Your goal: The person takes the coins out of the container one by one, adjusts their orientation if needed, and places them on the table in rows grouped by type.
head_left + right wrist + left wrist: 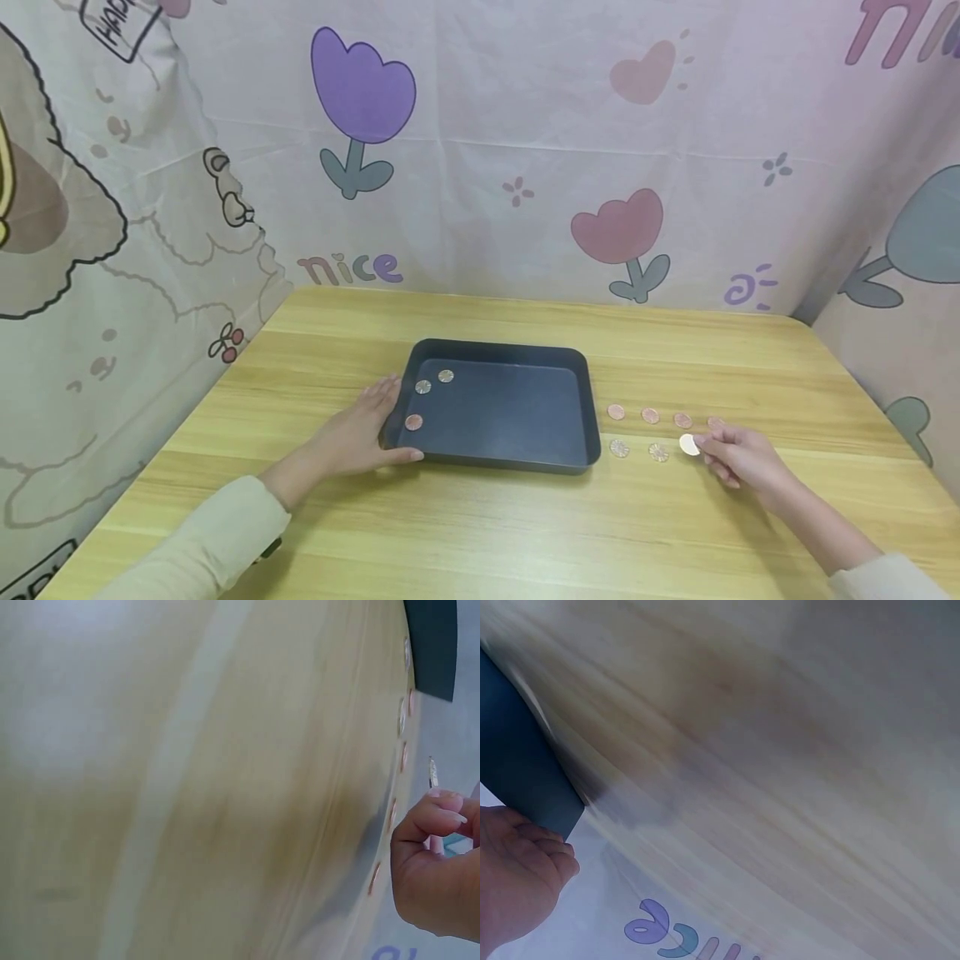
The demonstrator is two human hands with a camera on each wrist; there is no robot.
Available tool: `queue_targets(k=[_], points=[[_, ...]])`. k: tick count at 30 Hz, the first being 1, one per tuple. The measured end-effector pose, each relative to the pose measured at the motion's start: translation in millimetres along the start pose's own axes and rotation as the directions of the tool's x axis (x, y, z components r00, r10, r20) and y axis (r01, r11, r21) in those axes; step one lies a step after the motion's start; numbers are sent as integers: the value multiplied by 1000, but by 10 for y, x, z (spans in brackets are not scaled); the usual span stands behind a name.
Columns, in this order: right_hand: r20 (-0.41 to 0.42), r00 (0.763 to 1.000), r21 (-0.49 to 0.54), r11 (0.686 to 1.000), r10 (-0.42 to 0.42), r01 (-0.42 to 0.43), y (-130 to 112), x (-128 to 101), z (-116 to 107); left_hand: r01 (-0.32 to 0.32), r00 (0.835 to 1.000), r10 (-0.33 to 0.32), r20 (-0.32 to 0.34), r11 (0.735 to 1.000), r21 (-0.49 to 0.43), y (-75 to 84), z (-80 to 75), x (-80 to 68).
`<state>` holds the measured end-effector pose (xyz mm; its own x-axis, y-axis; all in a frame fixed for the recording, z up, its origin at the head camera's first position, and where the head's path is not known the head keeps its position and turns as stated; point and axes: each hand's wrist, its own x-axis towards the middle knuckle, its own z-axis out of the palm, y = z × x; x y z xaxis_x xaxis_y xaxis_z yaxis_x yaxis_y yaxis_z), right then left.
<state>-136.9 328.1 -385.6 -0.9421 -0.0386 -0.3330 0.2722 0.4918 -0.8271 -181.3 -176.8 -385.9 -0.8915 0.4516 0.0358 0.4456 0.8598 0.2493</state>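
Sleeves came in at the bottom corners of the head view, and both hands lay on the wooden table (480,533). At lower right, the right hand (738,458) pinched a pale coin (688,444) by its edge between thumb and forefinger, the other fingers curled loosely beneath; the right wrist view showed the coin (433,772) tilted up, its upper edge clear of the wood. It looked thin, stiff, light and rather slippery, so the rim seemed the only sound place to take hold, tipping it up first since it would lie flat. Left of centre, the left hand (367,433) rested against the near left corner of the dark tray (517,454), fingers straight and together along its wall, thumb along the front edge. Just right of the tray lay loose coins (649,415) in two short rows, near the pinched one. Further back, three coins (423,387) sat inside the tray's left end. Behind stood a flower-printed curtain (525,142)
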Motion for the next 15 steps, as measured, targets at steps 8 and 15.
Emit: queue_targets(k=[8,15], points=[[-14,1000,-64,998,2,-3,88,-3,-32,-6,1000,6,-2,1000,-1,6,-7,1],[-87,996,-201,979,23,-40,77,2,11,-4,1000,4,-3,1000,-9,10,-10,0]])
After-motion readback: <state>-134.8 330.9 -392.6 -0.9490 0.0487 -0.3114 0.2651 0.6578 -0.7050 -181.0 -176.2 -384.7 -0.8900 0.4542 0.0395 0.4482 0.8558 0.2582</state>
